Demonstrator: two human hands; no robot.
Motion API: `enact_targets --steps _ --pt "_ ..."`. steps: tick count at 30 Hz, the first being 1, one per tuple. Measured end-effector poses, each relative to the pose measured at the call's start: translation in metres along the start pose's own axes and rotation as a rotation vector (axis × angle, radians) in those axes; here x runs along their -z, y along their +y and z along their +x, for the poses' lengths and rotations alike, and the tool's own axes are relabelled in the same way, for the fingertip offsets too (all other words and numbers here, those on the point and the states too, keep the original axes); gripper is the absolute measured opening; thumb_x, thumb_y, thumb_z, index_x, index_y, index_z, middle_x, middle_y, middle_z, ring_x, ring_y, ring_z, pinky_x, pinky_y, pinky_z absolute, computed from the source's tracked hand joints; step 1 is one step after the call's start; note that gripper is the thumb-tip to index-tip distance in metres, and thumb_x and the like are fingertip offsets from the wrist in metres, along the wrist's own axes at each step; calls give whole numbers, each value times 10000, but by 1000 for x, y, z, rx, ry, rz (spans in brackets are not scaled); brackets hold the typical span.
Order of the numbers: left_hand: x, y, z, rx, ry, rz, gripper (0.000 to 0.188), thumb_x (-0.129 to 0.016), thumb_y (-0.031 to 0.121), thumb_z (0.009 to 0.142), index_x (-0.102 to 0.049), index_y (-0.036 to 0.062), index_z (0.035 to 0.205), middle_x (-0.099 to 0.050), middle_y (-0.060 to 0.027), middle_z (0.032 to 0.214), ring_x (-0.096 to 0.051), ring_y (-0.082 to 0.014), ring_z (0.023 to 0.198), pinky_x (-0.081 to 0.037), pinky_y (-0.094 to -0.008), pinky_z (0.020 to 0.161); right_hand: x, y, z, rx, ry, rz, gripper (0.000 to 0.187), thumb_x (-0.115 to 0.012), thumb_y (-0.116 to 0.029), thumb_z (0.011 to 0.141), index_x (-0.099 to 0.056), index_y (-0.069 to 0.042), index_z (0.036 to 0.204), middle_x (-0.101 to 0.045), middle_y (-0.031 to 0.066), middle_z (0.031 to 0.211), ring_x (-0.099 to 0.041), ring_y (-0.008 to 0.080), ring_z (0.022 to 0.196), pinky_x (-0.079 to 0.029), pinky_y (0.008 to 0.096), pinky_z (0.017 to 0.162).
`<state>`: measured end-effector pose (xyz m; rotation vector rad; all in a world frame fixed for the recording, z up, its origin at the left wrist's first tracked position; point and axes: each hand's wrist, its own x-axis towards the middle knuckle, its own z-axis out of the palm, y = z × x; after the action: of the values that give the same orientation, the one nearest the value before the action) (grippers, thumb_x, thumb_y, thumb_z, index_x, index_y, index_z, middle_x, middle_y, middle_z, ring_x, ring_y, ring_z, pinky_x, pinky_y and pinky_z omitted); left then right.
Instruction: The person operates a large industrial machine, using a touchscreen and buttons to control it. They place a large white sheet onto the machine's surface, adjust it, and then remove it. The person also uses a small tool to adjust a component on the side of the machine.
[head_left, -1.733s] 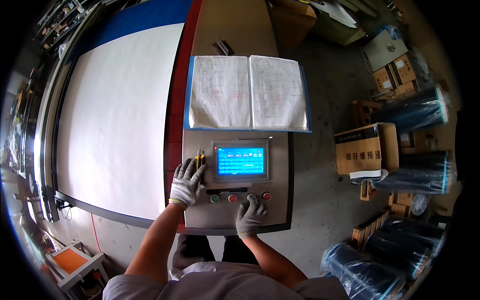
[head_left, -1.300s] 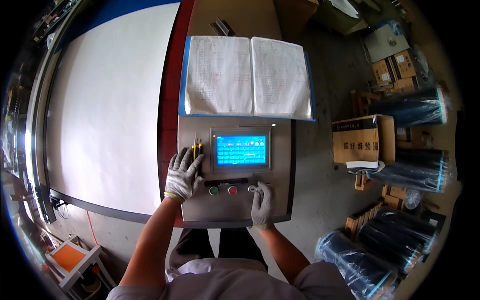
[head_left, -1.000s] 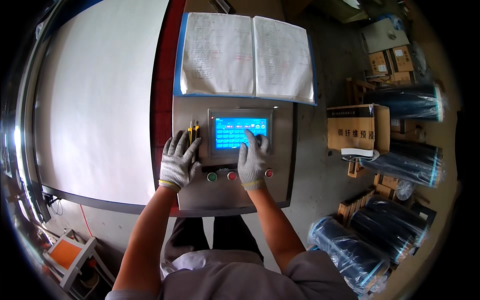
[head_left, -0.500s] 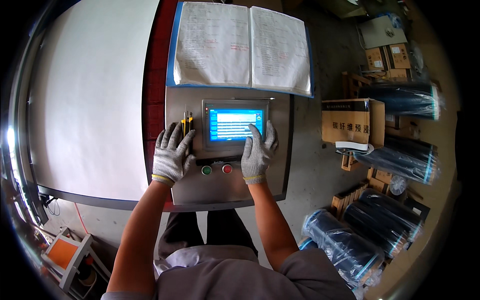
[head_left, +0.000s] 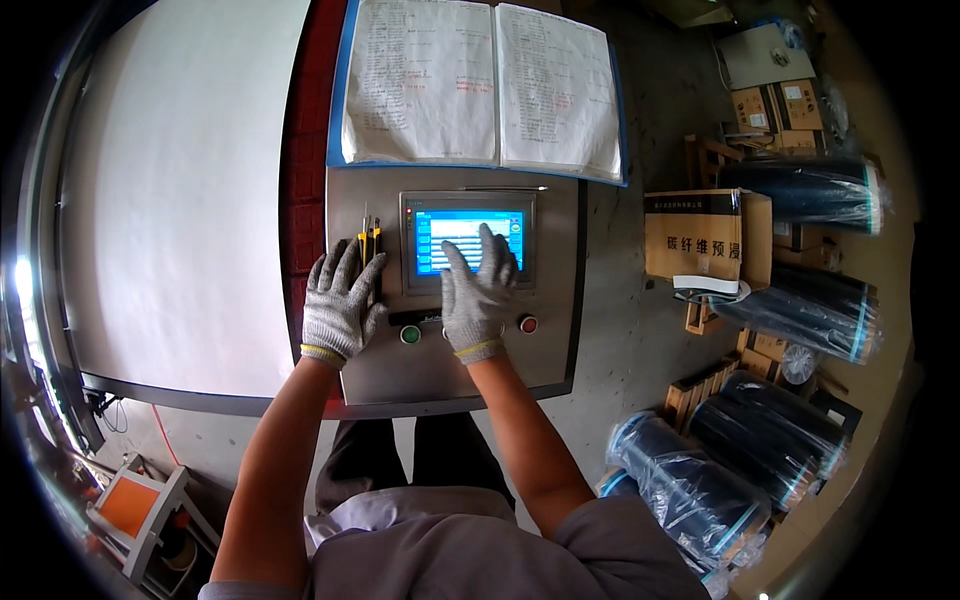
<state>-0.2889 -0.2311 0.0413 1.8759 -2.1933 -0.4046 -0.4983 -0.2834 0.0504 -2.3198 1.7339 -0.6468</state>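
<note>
A lit touchscreen (head_left: 430,250) with a blue and white display is set into a grey metal control panel (head_left: 410,380). Over its lower middle lies my right hand (head_left: 478,298) in a grey knit glove, fingers spread, index finger at the screen. Whether the fingertip presses the glass, I cannot tell. My left hand (head_left: 338,308), gloved the same way, rests flat and open on the panel's left edge. Just above its fingers are yellow-and-black cutter knives (head_left: 370,243), partly covered. A green button (head_left: 410,335) and a red button (head_left: 528,323) flank my right wrist.
An open binder (head_left: 420,90) of written sheets lies beyond the screen, with a thin pen-like rod (head_left: 505,188) below it. To the left stretches a wide white surface (head_left: 185,200). Cardboard boxes (head_left: 692,238) and plastic-wrapped dark rolls (head_left: 690,490) stand at the right.
My right hand has moved left from the screen's right edge to its middle, uncovering one red button and covering another. My left hand stays in place.
</note>
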Motion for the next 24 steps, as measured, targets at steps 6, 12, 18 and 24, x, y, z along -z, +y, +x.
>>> enact_targets --steps 6,12,18,24 --pt "-1 0 -1 14 -7 12 667 -584 391 836 -444 167 1448 -361 -209 1501 -316 -403 1403 -221 -546 1155 3 4 -1 -39 -2 81 295 -657 -190 882 -645 -166 1175 -412 165 1435 -393 429 1301 -371 564 1043" --pt "1 1 0 7 -3 3 662 -579 393 838 -448 165 1446 -364 -217 1496 -327 -410 1395 -232 -551 1148 7 40 -18 -127 31 -132 265 -630 -190 901 -628 -165 1166 -429 170 1418 -424 427 1274 -364 569 1035" --pt "1 0 0 6 0 -3 671 -592 373 825 -448 167 1447 -363 -218 1498 -328 -411 1394 -232 -552 1148 13 31 4 -121 85 -59 281 -632 -189 897 -628 -165 1177 -434 169 1408 -436 417 1259 -360 546 1036" --pt "1 0 0 8 -8 -7 688 -598 360 813 -437 174 1455 -355 -214 1505 -311 -402 1408 -214 -541 1160 3 34 15 -113 54 -76 300 -638 -211 895 -630 -166 1192 -427 175 1418 -434 423 1261 -358 539 1037"
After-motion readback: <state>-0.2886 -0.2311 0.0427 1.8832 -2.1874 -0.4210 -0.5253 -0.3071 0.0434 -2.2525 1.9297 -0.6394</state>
